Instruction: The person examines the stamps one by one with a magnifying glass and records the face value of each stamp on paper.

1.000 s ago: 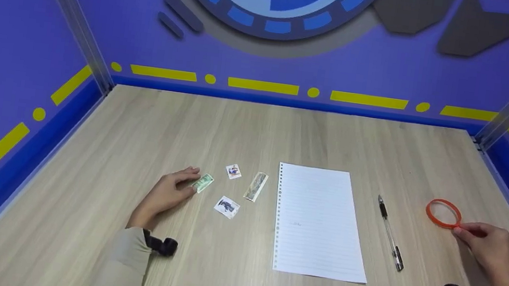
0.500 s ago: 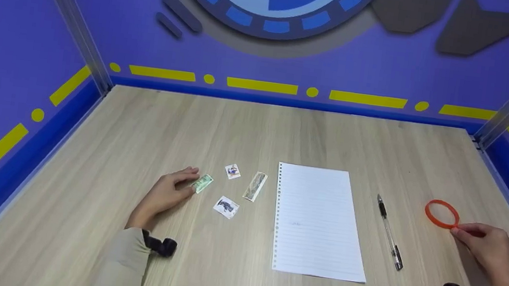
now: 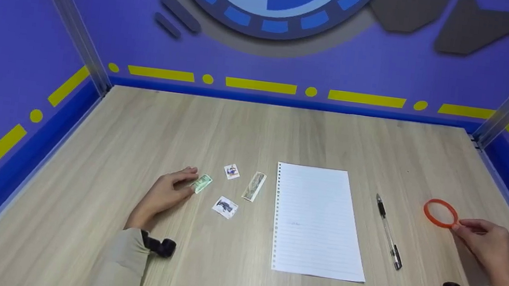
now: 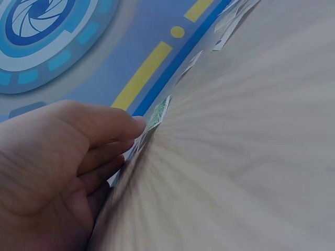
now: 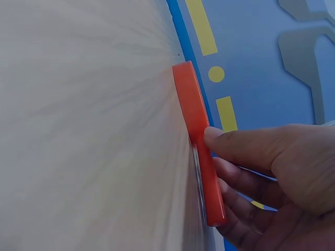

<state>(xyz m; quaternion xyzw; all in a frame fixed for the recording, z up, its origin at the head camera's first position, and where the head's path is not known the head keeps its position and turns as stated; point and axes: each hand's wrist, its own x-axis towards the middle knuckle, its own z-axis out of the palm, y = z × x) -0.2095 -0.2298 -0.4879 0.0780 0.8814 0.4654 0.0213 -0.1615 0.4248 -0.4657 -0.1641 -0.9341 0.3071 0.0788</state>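
Observation:
Near the left of the head view, my left hand (image 3: 164, 193) rests on the table, its thumb and fingertips at the edge of a small green stamp (image 3: 202, 184). The left wrist view shows the thumb tip by that green stamp (image 4: 158, 113). To the right of it lie a stamp with a colourful figure (image 3: 231, 171), a stamp with a dark picture (image 3: 225, 207) and a long narrow stamp (image 3: 254, 186). At the right, my right hand (image 3: 489, 245) pinches an orange-red magnifying glass (image 3: 427, 214) near where handle meets rim. The right wrist view shows its handle (image 5: 211, 191) along the fingers.
A lined sheet of paper (image 3: 320, 219) with punched holes down its left side lies mid-table. Between it and my right hand lies a black-gripped pen (image 3: 388, 232). Blue-purple panels (image 3: 264, 66) with yellow marks enclose the wooden table (image 3: 217, 128) at the back and sides.
The whole head view shifts very slightly left. Both hands stay in place relative to the stamps and pen, the magnifying glass still in my right hand.

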